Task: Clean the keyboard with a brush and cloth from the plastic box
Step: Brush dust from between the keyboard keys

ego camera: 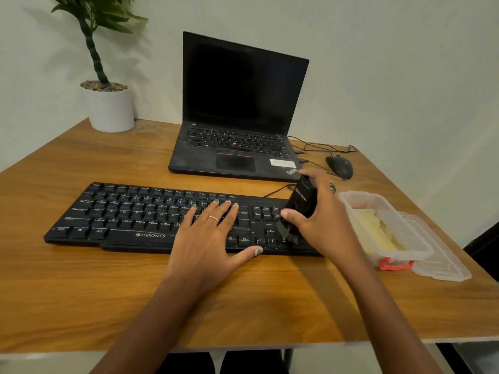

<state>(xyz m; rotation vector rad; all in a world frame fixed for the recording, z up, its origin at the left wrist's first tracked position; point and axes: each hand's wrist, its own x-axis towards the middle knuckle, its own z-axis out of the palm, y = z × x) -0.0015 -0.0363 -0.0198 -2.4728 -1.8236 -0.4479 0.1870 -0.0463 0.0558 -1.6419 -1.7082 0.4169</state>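
Note:
A black keyboard [129, 214] lies across the wooden desk. My left hand [208, 233] rests flat on its right-middle keys with fingers spread straight. My right hand [321, 220] grips a black brush [302, 203], held upright with its bristles down on the arrow keys at the keyboard's right end. To the right stands an open clear plastic box [359, 201] with a yellow cloth [383, 233] inside.
The box's lid [445, 263] lies beside it near the desk's right edge. Behind the keyboard sit an open black laptop [237, 109], a black mouse [339, 166] with loose cables, and a potted plant [109, 103] at the back left.

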